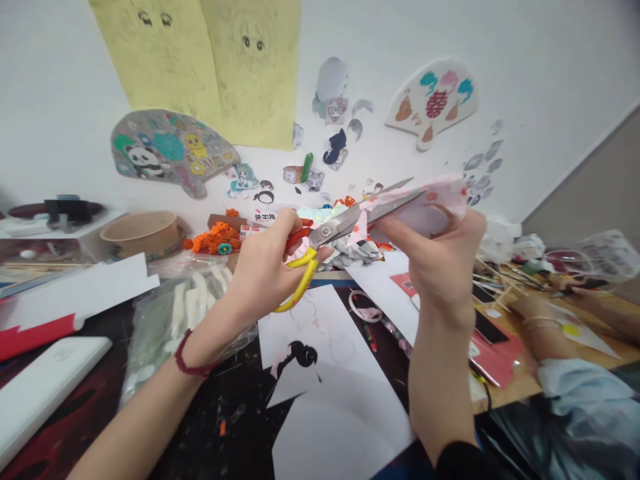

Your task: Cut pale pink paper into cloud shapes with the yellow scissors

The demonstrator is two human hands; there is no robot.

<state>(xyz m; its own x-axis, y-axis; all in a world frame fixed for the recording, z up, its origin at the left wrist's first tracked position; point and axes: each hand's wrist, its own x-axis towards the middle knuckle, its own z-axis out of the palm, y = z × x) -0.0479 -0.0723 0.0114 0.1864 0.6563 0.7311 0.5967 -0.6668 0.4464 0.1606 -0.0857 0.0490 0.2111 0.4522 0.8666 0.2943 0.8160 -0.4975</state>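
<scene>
My left hand [267,260] is closed around the handles of a pair of scissors [326,232], one handle yellow and the other red. The parted blades point up and right, with a thin pink piece of cloth [445,193] between and around them. It has orange-red spots, and a strip of it hangs by the blades. My right hand [437,250] pinches this cloth near the blade tips. Below both hands lies white paper [345,400] with faint pencil lines and a black-haired cut-out figure [300,355].
A plastic bag of pale strips [185,307] lies left, near a round tan container [143,230] and orange flowers [217,237]. Grey scraps [350,253] are heaped at the wall. At right, another person's forearm [537,327] rests by a phone [490,327] and thin sticks [500,287].
</scene>
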